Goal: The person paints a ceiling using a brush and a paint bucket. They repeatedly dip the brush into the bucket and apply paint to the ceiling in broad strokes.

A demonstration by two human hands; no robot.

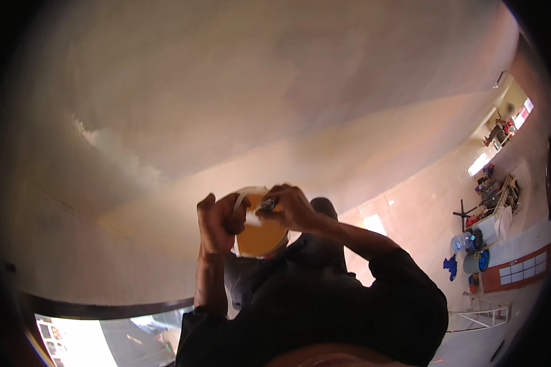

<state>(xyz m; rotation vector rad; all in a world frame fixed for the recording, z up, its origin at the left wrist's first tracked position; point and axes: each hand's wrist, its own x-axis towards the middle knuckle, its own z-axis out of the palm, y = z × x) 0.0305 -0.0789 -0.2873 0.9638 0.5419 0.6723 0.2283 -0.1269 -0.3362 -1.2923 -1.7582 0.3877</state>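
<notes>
A round, pale-rimmed bucket [236, 246] with yellow-orange stuff [262, 238] inside is in front of my body, above my legs. My left hand [219, 221] is closed at its left side, fingers curled by a pale strip that looks like the bucket's handle, thumb pointing up. Over the far right part of the bucket, my right hand [292, 209] is closed round a small dark grey object [269, 203], whose kind I cannot make out. A whitish patch shows between the two hands, partly hidden by the fingers.
A large, smooth beige wall [226, 92] curves across the far side. To the right are a water jug [461, 242], a grey bin [473, 263], a red-framed door [515, 269] and a white metal frame [480, 318]. A bright opening [73, 339] lies at lower left.
</notes>
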